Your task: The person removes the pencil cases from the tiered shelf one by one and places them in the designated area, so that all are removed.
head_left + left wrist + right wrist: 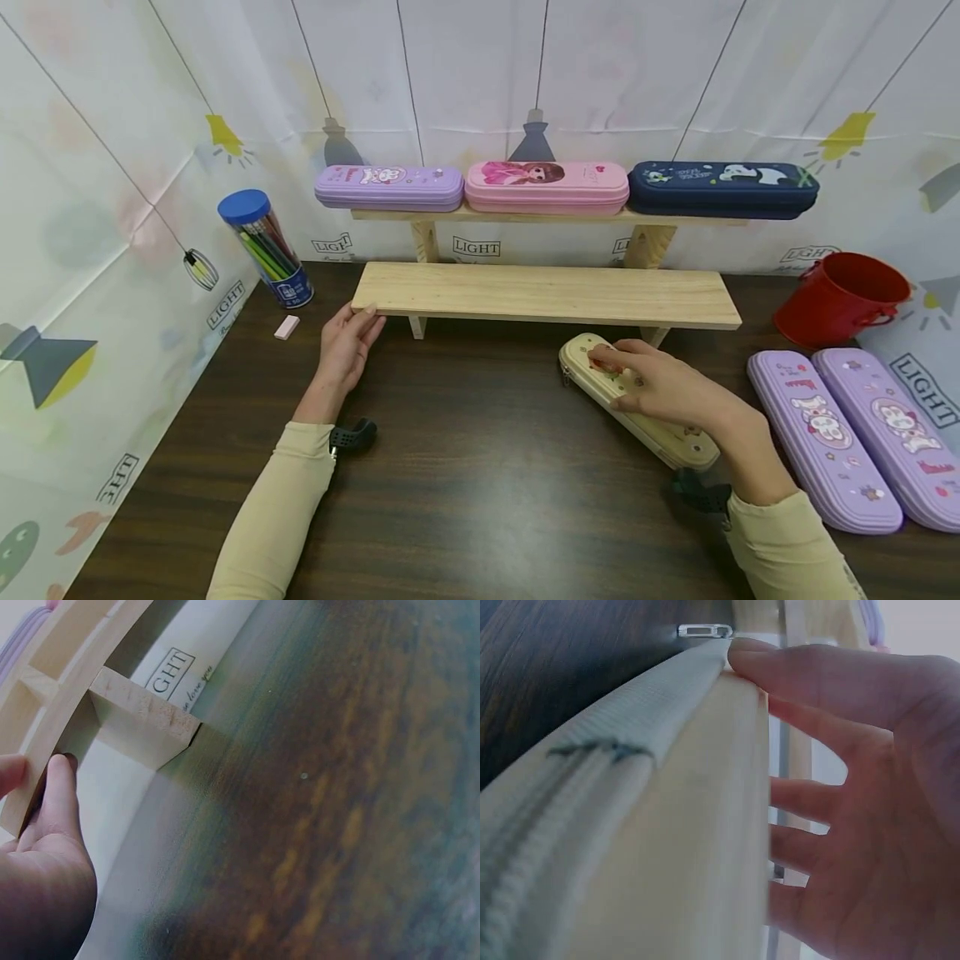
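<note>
My left hand (347,346) pinches the front left corner of the lower board of a wooden shelf (547,292). In the left wrist view, one finger (64,799) presses under the board while another lies over its upper side. To the right, my right hand (667,383) grips a cream pencil case (682,446) across its width, near its far end. Its thumb (817,679) is at the zipped edge in the right wrist view, and the other fingertips are hidden behind the case. The case lies slanted in front of the shelf.
Purple (390,187), pink (547,190) and navy (723,192) pencil cases line the upper shelf. Left stands a blue-lidded tub of pencils (266,250) beside a small pink eraser (287,327). A red bucket (840,300) and two purple cases (825,442) occupy the right side.
</note>
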Demonstrator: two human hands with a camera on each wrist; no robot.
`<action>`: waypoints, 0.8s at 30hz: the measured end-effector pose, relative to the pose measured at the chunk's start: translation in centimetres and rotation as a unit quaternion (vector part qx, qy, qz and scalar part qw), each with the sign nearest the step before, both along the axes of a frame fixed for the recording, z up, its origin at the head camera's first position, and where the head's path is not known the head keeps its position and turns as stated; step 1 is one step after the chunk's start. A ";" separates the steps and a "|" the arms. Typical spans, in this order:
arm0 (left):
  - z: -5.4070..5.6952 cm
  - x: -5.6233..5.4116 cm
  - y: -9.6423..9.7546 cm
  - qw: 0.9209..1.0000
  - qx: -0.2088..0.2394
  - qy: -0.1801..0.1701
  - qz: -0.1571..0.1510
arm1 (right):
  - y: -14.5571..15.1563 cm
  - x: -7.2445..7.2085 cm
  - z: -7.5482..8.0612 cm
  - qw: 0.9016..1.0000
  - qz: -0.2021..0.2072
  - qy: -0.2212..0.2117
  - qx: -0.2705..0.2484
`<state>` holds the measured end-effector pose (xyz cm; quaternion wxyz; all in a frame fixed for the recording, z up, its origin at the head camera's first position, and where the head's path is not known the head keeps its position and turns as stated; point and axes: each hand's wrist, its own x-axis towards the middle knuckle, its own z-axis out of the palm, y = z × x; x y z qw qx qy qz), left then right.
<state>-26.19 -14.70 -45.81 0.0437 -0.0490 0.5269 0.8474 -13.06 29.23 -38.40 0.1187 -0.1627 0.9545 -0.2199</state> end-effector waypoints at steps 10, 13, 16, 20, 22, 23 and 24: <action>0.1 0.0 0.3 1.000 0.006 0.005 -0.001 | 1.6 0.7 1.4 0.998 -0.028 -0.046 0.044; 0.1 0.1 0.4 1.000 0.003 0.007 -0.003 | 2.5 1.0 1.4 0.997 -0.042 -0.054 0.042; 0.1 0.1 0.4 1.000 0.000 0.007 -0.001 | 3.3 1.3 1.3 0.996 -0.052 -0.057 0.037; 0.0 0.1 0.2 1.000 0.002 0.005 0.000 | 4.7 1.5 1.3 0.995 -0.063 -0.063 0.043; 0.0 0.0 0.2 1.000 0.003 0.006 0.003 | 5.4 1.6 1.4 0.994 -0.069 -0.067 0.052; -0.1 0.0 0.1 1.000 0.002 0.007 0.004 | 5.7 1.6 1.4 0.993 -0.073 -0.070 0.056; -0.1 0.0 0.0 1.000 0.003 0.009 0.005 | 6.0 1.6 1.5 0.993 -0.077 -0.071 0.060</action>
